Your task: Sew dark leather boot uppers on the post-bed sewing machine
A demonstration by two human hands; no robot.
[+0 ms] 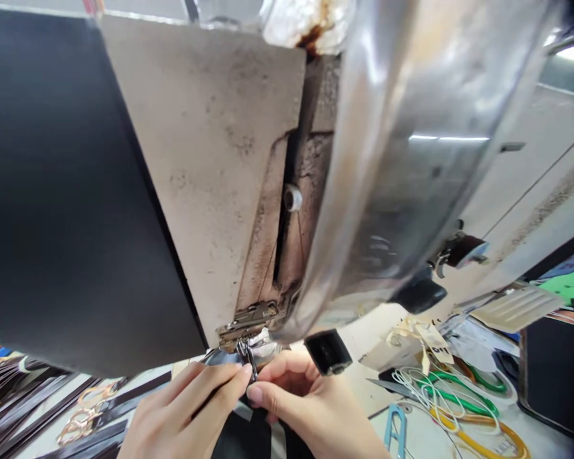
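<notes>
Both hands are together at the foot of a sewing machine (205, 127). My right hand (310, 398) pinches a narrow black strip (252, 389) between thumb and fingers, just in front of the metal presser foot (249, 350). From the left, my left hand (186, 405) has its fingers pressed together, their tips on the same strip and touching the area by the foot. Black material with a pale band (277, 440) hangs below the hands. The needle point and the strip's far end are hidden.
Left lie dark straps with gold chain links (83, 414). Right are green-handled scissors (459, 389), orange-handled scissors (488, 433), tangled white cord (418, 382), a light-blue tool (395, 430) and a dark flat device (557, 373). A clear curved guard (402, 159) hangs close above my right hand.
</notes>
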